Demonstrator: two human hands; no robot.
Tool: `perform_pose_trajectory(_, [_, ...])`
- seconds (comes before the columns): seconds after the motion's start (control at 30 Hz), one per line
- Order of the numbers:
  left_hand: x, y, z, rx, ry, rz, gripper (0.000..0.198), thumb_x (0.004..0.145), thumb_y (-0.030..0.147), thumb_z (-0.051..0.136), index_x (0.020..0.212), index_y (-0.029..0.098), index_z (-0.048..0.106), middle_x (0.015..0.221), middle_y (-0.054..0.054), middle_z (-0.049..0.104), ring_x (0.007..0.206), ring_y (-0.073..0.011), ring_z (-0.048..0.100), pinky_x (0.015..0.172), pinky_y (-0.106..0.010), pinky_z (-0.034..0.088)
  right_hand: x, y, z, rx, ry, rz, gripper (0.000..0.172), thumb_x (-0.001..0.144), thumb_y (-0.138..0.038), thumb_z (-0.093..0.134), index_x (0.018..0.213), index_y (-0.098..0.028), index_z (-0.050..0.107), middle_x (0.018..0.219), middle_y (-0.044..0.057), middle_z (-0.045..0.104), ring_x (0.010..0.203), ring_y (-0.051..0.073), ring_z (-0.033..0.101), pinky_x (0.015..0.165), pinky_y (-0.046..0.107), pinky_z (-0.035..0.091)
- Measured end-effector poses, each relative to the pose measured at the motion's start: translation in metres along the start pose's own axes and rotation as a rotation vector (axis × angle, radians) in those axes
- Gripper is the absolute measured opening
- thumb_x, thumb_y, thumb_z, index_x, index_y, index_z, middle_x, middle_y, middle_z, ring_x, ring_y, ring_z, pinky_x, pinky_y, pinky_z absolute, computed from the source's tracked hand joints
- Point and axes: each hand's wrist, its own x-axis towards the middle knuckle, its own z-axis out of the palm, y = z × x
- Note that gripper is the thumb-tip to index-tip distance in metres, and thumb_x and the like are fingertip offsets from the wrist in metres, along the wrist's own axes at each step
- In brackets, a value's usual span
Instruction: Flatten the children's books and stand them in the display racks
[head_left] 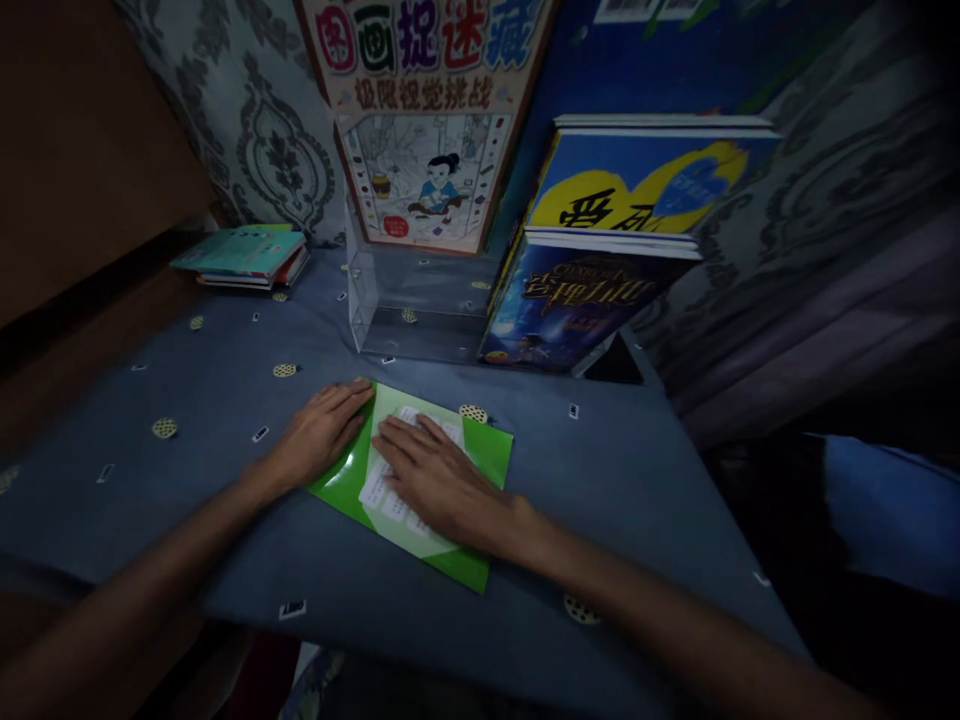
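Note:
A glossy green booklet (491, 455) lies flat and slightly turned on the table. My left hand (319, 430) rests at its left edge, fingers stretched out over the upper left corner. Across the booklet's middle lies my right hand (435, 475), palm down with the fingers flat and a little apart. Under those fingers is a white area with lines of small print (394, 505); I cannot tell if it is part of the cover or a loose sheet. Part of the booklet is hidden beneath the right hand.
A clear acrylic book stand (364, 300) holds upright books, including a dark blue one (570, 300) and a blue and yellow one (645, 185). A drawing-covered book (424, 180) stands behind. At the left back is a small book stack (244, 255). A patterned grey-blue cloth (600, 480) covers the table.

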Motion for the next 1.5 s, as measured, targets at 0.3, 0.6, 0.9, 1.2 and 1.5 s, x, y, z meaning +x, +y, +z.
perform_pose_trajectory(0.3, [0.0, -0.002, 0.001, 0.057, 0.015, 0.032, 0.044, 0.107, 0.035, 0.036, 0.139, 0.014, 0.059, 0.144, -0.015, 0.062, 0.133, -0.0276, 0.059, 0.113, -0.052, 0.048, -0.024, 0.018, -0.001, 0.036, 0.012, 0.233, 0.061, 0.104, -0.044, 0.049, 0.155, -0.01, 0.042, 0.161, 0.02, 0.041, 0.153, 0.031, 0.034, 0.124, 0.053, 0.036])
perform_pose_trajectory(0.6, [0.0, 0.0, -0.001, 0.086, -0.009, 0.018, 0.045, 0.107, 0.037, 0.035, 0.14, 0.016, 0.058, 0.146, -0.013, 0.061, 0.134, -0.0278, 0.059, 0.113, -0.051, 0.048, -0.097, 0.041, -0.014, 0.033, 0.118, 0.405, 0.056, 0.107, -0.04, 0.043, 0.157, -0.016, 0.04, 0.158, 0.016, 0.047, 0.15, 0.03, 0.04, 0.122, 0.058, 0.038])
perform_pose_trajectory(0.9, [-0.002, 0.02, -0.018, 0.287, -0.018, 0.123, 0.036, 0.106, 0.028, 0.039, 0.118, 0.017, 0.071, 0.121, -0.014, 0.075, 0.109, -0.0298, 0.071, 0.104, -0.057, 0.05, -0.096, 0.042, -0.017, 0.073, 0.18, 0.405, 0.051, 0.105, -0.039, 0.045, 0.147, -0.01, 0.053, 0.155, 0.019, 0.05, 0.147, 0.032, 0.045, 0.119, 0.06, 0.041])
perform_pose_trajectory(1.2, [-0.035, 0.08, -0.023, 0.151, -0.132, 0.479, 0.041, 0.102, 0.041, 0.055, 0.132, 0.012, 0.058, 0.132, -0.015, 0.069, 0.128, -0.029, 0.061, 0.108, -0.048, 0.052, -0.095, 0.037, -0.025, 0.101, 0.302, 0.411, 0.035, 0.101, -0.025, 0.047, 0.121, -0.013, 0.073, 0.127, 0.014, 0.072, 0.117, 0.03, 0.066, 0.101, 0.055, 0.056])
perform_pose_trajectory(1.5, [-0.035, 0.081, -0.019, 0.296, -0.028, 0.619, 0.031, 0.101, 0.021, 0.057, 0.13, 0.011, 0.057, 0.127, -0.015, 0.073, 0.124, -0.0279, 0.067, 0.104, -0.041, 0.056, -0.094, 0.041, -0.032, 0.176, 0.324, 0.365, 0.033, 0.102, -0.03, 0.047, 0.115, -0.019, 0.075, 0.116, 0.011, 0.076, 0.113, 0.029, 0.067, 0.097, 0.053, 0.057])
